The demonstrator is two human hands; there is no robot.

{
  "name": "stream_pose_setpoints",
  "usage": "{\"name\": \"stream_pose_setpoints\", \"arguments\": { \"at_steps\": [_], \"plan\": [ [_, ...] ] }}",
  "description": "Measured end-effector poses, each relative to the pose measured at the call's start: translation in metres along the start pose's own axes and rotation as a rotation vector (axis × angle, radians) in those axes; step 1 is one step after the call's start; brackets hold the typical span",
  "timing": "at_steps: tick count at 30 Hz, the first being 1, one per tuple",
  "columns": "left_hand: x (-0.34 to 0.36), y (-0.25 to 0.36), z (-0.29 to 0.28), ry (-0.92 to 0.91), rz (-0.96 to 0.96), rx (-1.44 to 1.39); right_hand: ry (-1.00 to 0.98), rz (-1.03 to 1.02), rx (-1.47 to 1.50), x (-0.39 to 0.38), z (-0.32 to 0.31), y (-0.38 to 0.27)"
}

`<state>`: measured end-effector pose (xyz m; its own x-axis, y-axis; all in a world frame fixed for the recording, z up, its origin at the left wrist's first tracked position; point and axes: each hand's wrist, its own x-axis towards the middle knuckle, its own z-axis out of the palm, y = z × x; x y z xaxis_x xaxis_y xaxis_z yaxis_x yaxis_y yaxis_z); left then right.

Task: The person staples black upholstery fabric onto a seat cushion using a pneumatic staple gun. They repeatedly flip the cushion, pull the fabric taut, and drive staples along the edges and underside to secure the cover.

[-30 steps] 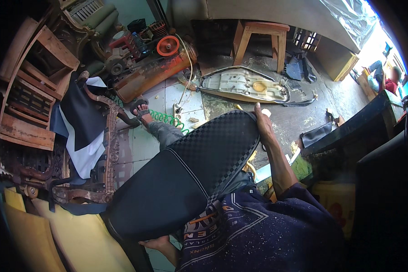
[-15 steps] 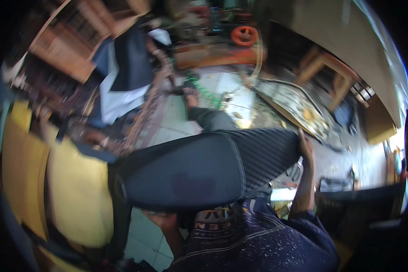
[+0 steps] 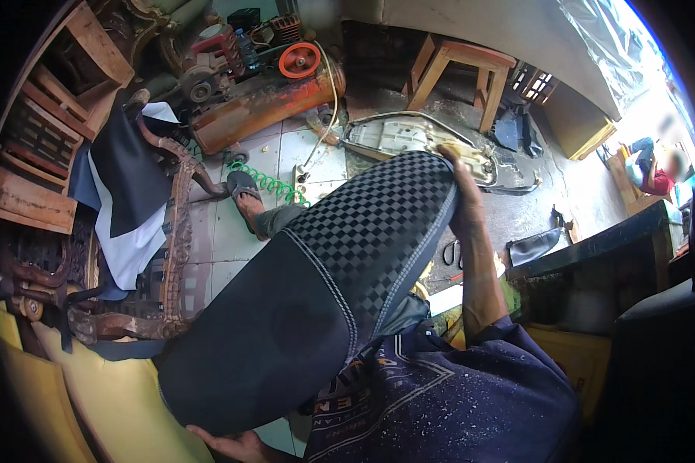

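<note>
A long black motorcycle seat (image 3: pixel 259 332) lies slantwise across my front, its checkered end farther off to the right and its smooth end near at the left. Pale double stitching joins the two parts and follows the side edge. My right hand (image 3: pixel 465 193) grips the rim of the checkered end, its fingers partly hidden behind the cover. At the lower left, my left hand (image 3: pixel 228 445) supports the smooth end from below, thumb side showing at the edge. The seat's underside is out of sight.
Beyond the seat stand an orange air compressor (image 3: pixel 266 112) with a red wheel and a wooden stool (image 3: pixel 471 65). A bare seat pan (image 3: pixel 409 135) lies on the floor. Carved furniture frames (image 3: pixel 176 231) and yellow foam (image 3: pixel 120 393) crowd the left. Another person (image 3: pixel 656 170) is far right.
The seat has swung from nearly level to a slant, its checkered end up and its smooth end down. My left hand has shifted to the smooth end's edge. The view has turned.
</note>
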<state>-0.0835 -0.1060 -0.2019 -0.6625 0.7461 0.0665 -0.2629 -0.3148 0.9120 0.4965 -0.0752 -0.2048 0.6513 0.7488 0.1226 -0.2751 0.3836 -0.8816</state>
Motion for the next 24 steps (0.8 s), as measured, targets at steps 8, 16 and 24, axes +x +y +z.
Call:
{"name": "stream_pose_setpoints", "arguments": {
  "at_steps": [8, 16, 24],
  "plan": [
    [0.053, 0.026, -0.033, -0.121, 0.225, 0.035, 0.162, 0.064, -0.512, 0.034, 0.039, -0.042],
    [0.038, 0.037, 0.109, -0.172, 0.4, 1.028, 0.268, 0.111, -1.089, 0.033, 0.056, 0.003],
    [-0.061, 0.007, 0.258, -1.043, 0.986, 0.936, 0.2, -0.001, -1.172, 0.01, 0.068, -0.008]
  ]
}}
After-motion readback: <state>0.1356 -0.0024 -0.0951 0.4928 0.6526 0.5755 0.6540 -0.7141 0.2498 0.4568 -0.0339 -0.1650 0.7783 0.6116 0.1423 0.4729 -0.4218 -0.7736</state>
